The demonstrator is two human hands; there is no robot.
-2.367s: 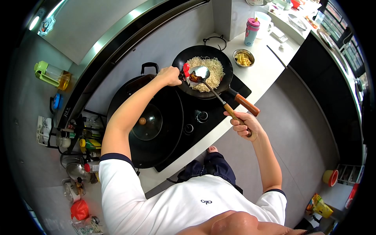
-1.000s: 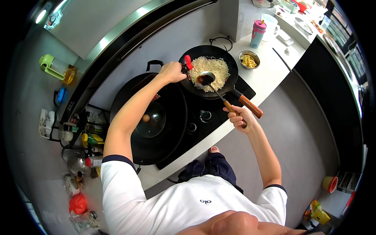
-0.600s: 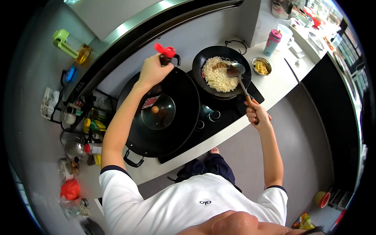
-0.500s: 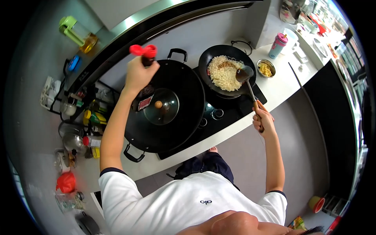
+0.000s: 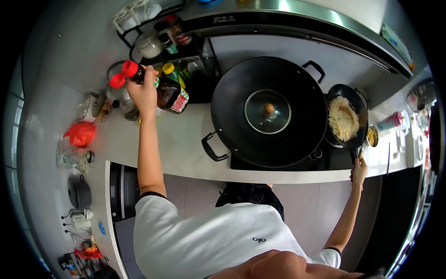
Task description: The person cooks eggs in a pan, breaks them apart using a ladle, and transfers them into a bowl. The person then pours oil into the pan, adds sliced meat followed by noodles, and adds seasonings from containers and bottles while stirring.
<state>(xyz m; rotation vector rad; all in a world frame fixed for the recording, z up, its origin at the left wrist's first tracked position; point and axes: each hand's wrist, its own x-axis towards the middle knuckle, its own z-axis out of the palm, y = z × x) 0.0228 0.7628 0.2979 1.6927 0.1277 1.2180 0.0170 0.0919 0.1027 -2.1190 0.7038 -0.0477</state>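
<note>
My left hand (image 5: 145,93) is closed round the neck of a dark sauce bottle (image 5: 172,96) with a red cap (image 5: 130,69). The bottle is tilted beside the spice rack, left of the large black wok (image 5: 227,109). Far right, my right hand (image 5: 358,173) grips the wooden handle of a spatula (image 5: 360,152); its head is hard to make out. That hand is just below the smaller wok (image 5: 360,116), which holds pale food (image 5: 343,122), rice or noodles, with a brownish patch on top.
A glass lid (image 5: 268,112) with a wooden knob sits inside the large wok. Black shelves (image 5: 160,56) hold jars and bottles at the back left. A small metal bowl (image 5: 372,136) of yellow food and a tumbler (image 5: 391,122) stand right. A red bag (image 5: 80,135) is far left.
The left hand has carried the sauce bottle from over the large wok leftward to the rack. The view has turned left. My right hand still grips the spatula, whose head no longer shows clearly.
</note>
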